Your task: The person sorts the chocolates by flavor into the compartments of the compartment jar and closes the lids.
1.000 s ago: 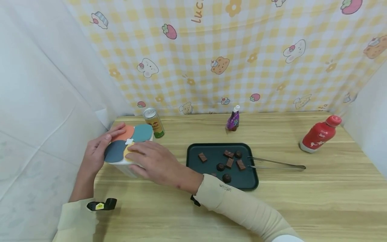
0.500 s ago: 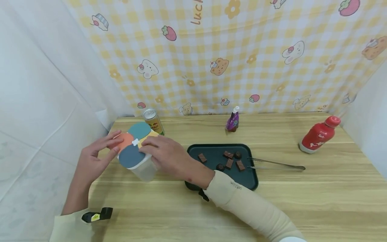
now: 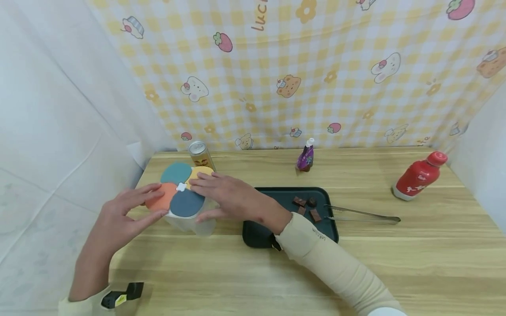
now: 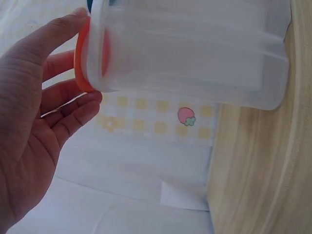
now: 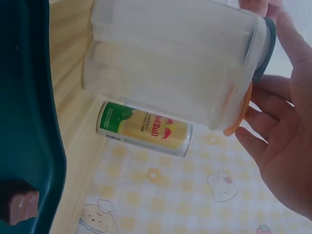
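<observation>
A clear plastic container (image 3: 191, 221) with a four-lobed lid (image 3: 179, 193) in teal, yellow, orange and dark blue stands at the table's left. My left hand (image 3: 156, 202) touches the orange lobe with straight fingers; its thumb (image 4: 63, 29) lies on the orange rim (image 4: 83, 73). My right hand (image 3: 197, 199) lies across the yellow lobe, thumb against the container's side. Its fingers (image 5: 263, 126) stay straight beside the lid edge. The container's body (image 5: 170, 63) looks empty.
A drink can (image 3: 201, 156) stands just behind the container. To the right lies a dark green tray (image 3: 257, 232) with several chocolates (image 3: 306, 206) and metal tongs (image 3: 359, 214) on its edge. A purple bottle (image 3: 305, 157) and a red bottle (image 3: 419, 175) stand farther back.
The container has shifted right toward the tray and turned, bringing the orange lobe to the left. Both hands moved with it; my right forearm now covers part of the tray.
</observation>
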Demonstrator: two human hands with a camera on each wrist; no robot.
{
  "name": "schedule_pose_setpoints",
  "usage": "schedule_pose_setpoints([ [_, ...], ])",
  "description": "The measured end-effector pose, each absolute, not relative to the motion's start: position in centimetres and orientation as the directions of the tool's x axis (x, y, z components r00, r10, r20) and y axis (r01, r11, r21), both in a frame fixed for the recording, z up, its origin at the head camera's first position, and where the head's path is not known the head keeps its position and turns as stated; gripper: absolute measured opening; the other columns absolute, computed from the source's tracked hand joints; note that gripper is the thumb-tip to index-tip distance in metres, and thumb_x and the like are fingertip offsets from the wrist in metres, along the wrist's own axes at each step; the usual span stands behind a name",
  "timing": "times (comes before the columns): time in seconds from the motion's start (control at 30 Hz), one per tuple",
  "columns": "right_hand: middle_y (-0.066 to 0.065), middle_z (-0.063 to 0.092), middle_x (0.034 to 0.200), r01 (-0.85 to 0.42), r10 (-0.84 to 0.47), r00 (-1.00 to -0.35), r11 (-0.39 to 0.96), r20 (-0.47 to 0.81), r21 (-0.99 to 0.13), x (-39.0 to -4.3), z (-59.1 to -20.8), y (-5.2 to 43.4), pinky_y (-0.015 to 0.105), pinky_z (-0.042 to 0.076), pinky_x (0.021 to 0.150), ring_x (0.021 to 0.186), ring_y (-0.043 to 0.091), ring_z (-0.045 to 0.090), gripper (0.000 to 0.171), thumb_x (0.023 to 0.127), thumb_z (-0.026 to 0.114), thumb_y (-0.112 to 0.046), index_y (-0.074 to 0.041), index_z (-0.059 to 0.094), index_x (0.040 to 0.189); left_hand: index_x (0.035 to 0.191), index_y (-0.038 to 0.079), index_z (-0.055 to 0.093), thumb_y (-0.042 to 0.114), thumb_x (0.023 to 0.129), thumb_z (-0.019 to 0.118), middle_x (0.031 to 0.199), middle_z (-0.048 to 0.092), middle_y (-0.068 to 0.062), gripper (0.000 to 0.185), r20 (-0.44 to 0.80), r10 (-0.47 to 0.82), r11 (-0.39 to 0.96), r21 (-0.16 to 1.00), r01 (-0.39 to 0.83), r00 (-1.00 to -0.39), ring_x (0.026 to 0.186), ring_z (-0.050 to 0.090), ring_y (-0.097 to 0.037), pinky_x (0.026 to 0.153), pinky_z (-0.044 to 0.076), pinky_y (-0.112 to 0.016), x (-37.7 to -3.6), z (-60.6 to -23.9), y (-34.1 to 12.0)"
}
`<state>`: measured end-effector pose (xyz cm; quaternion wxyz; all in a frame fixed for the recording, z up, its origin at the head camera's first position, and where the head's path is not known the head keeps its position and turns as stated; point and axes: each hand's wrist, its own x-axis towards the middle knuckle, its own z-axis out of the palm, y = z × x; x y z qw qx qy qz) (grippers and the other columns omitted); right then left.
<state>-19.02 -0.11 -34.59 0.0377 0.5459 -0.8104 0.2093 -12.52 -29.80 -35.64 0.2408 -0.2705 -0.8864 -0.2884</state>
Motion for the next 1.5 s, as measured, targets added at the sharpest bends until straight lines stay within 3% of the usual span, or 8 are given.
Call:
schedule_pose_setpoints([
  [0.1,0.006,0.045,0.158,-0.896,-0.874,-0.390,0.287,0.290,-0.340,-19.5,-34.7,0.2,0.029,0.013,0.124,0.151,0.021,0.029,0.077,0.094,0.073,-0.045,-0.005,0.046,0.154,0.111,0.005,0.080,0.034,0.075,0.093,0.116,0.075,-0.011,0.048,0.611,0.371,0.706,0.305,0.640,-0.700,0.105,0.064,-0.027,0.091,0.040,-0.008,-12.4,-35.4,-29.5],
  [0.2,0.006,0.046,0.158,-0.891,-0.878,-0.375,0.254,0.296,-0.376,-19.8,-34.9,0.4,0.027,0.012,0.123,0.152,0.020,0.029,0.075,0.094,0.074,-0.040,-0.006,0.046,0.154,0.110,0.004,0.080,0.060,0.087,0.076,0.111,0.076,-0.011,0.061,0.649,0.400,0.689,0.253,0.679,-0.647,0.105,0.063,-0.034,0.100,0.038,-0.013,-12.6,-35.3,-29.0],
  [0.27,0.006,0.046,0.158,-0.889,-0.879,-0.369,0.239,0.302,-0.392,-20.0,-35.0,0.5,0.026,0.013,0.123,0.152,0.020,0.029,0.074,0.094,0.076,-0.038,-0.006,0.046,0.154,0.113,0.005,0.078,0.067,0.091,0.066,0.116,0.073,-0.011,0.067,0.645,0.416,0.680,0.247,0.690,-0.641,0.112,0.061,-0.036,0.107,0.034,-0.015,-12.9,-35.3,-28.7],
  [0.43,0.005,0.046,0.158,-0.891,-0.875,-0.354,0.209,0.330,-0.403,-20.3,-35.4,0.7,0.024,0.014,0.122,0.151,0.018,0.030,0.073,0.094,0.077,-0.035,-0.005,0.047,0.153,0.134,0.009,0.069,0.057,0.087,0.078,0.145,0.058,-0.009,0.068,0.522,0.450,0.706,0.289,0.647,-0.724,0.136,0.049,-0.034,0.112,0.029,-0.016,-13.2,-35.4,-27.7],
  [0.53,0.006,0.045,0.158,-0.898,-0.874,-0.340,0.193,0.348,-0.395,-20.4,-35.7,0.7,0.025,0.014,0.122,0.151,0.018,0.029,0.072,0.095,0.076,-0.034,-0.004,0.047,0.154,0.148,0.008,0.057,0.046,0.083,0.086,0.156,0.047,-0.008,0.081,0.429,0.460,0.750,0.281,0.599,-0.777,0.145,0.040,-0.033,0.114,0.034,-0.027,-13.2,-35.2,-27.0],
  [0.7,0.011,0.042,0.160,-0.915,-0.868,-0.317,0.173,0.383,-0.365,-20.7,-36.4,0.9,0.027,0.013,0.123,0.151,0.018,0.029,0.071,0.097,0.074,-0.031,-0.001,0.045,0.154,0.157,0.008,0.044,0.047,0.088,0.080,0.164,0.036,-0.012,0.088,0.350,0.477,0.782,0.250,0.571,-0.806,0.150,0.031,-0.036,0.118,0.034,-0.043,-13.3,-35.5,-26.2],
  [0.97,0.013,0.045,0.157,-0.936,-0.839,-0.300,0.166,0.454,-0.311,-20.8,-37.0,0.9,0.032,0.020,0.123,0.149,0.020,0.035,0.069,0.095,0.077,-0.027,0.000,0.048,0.151,0.154,0.003,0.046,0.072,0.099,0.042,0.159,0.041,-0.020,0.089,0.509,0.527,0.742,0.116,0.661,-0.681,0.146,0.037,-0.038,0.124,0.019,-0.035,-13.7,-37.1,-25.9],
  [1.5,0.010,0.049,0.154,-0.949,-0.825,-0.287,0.173,0.487,-0.265,-20.9,-37.5,0.6,0.028,0.019,0.122,0.148,0.018,0.037,0.065,0.096,0.073,-0.029,-0.002,0.051,0.150,0.144,-0.001,0.058,0.070,0.102,0.040,0.150,0.052,-0.022,0.084,0.612,0.544,0.730,-0.007,0.684,-0.574,0.136,0.049,-0.043,0.120,0.030,-0.043,-14.0,-37.6,-25.6],
])
